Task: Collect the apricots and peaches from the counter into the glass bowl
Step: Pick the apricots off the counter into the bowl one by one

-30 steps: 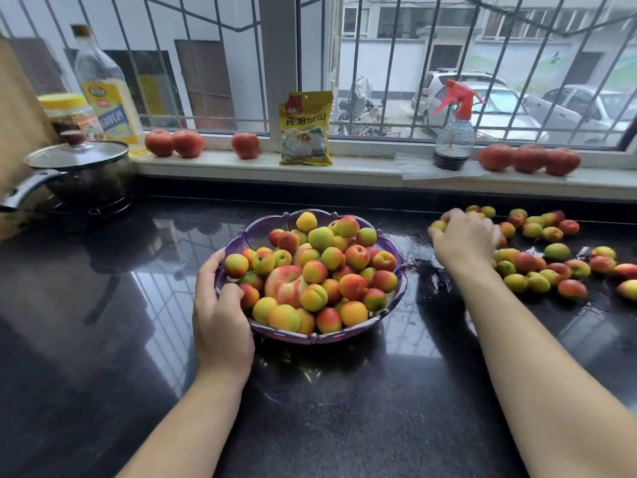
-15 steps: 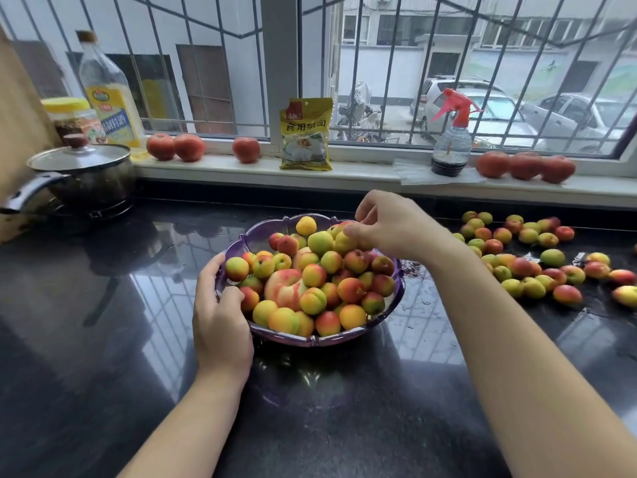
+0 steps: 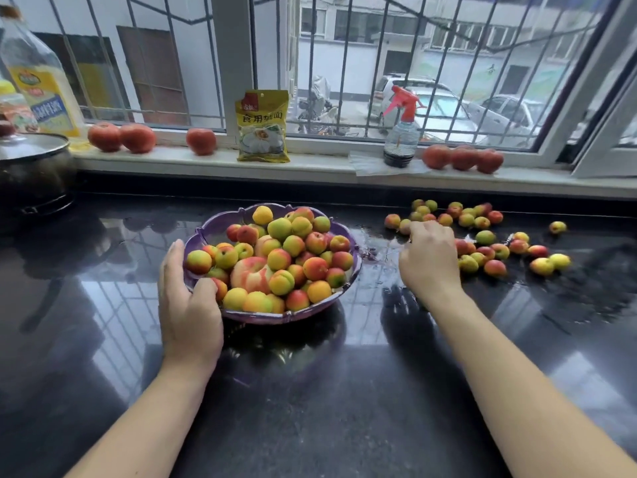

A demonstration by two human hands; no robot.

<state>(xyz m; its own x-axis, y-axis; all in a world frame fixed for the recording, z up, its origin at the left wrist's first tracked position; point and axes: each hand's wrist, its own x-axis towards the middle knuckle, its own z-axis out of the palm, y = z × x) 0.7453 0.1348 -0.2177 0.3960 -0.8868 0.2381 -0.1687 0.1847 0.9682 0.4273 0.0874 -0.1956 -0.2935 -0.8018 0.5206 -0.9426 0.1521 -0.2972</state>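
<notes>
Soft, even daylight enters through the far window [image 3: 344, 63]. The glossy black counter [image 3: 310, 408] mirrors the window bars as pale glare. Shadows are faint. Wide-angle distortion bends the edges; focus is slightly soft.

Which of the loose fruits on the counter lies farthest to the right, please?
The small yellow-red apricot lying alone, apart from the cluster, farther back than the pale yellow one.

Home kitchen, glossy black counter [image 3: 310, 391], lidded pot [image 3: 32, 167] and cooking oil bottle [image 3: 38, 81] far left of the hands, barred window [image 3: 344, 63] beyond onto a street
</notes>
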